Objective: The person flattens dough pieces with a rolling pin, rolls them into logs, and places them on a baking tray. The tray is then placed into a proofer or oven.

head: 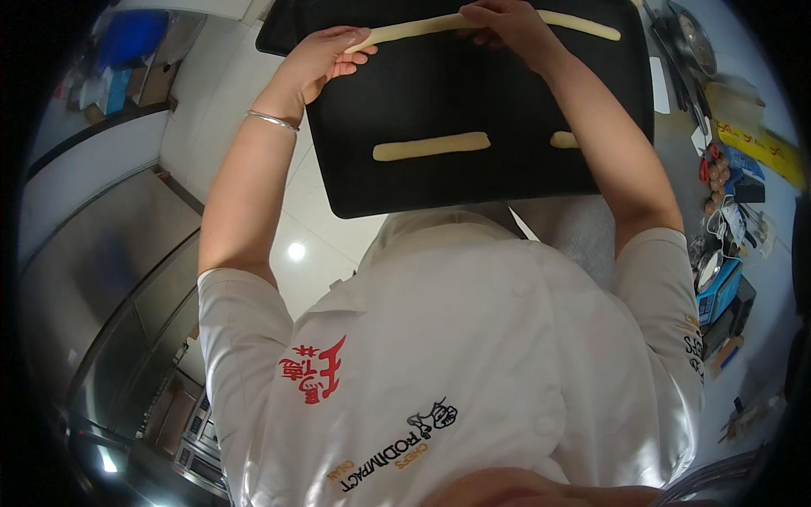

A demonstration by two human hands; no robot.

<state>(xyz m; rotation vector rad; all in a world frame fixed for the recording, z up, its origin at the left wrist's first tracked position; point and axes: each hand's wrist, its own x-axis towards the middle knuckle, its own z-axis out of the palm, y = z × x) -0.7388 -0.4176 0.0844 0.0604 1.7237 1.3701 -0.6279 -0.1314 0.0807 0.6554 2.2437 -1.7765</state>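
Between my two hands a long strip of pale dough (418, 27) stretches over a black baking tray (431, 184). My left hand (339, 54) pinches its left end near the tray's left edge. At its right part my right hand (500, 22) grips it from above. Beyond that hand another length of dough (586, 25) shows; whether it is the same strip is hidden. Lower on the tray lies a shorter dough strip (432, 146), and the end of one more dough piece (564, 140) shows beside my right forearm, which covers the rest.
On the counter at the right are a metal pan (694, 38), scissors with red handles (704, 170), a cluster of round brown things (718, 177), a yellow packet (760, 149) and a blue device (720, 295). Tiled floor (317, 209) shows left of the tray.
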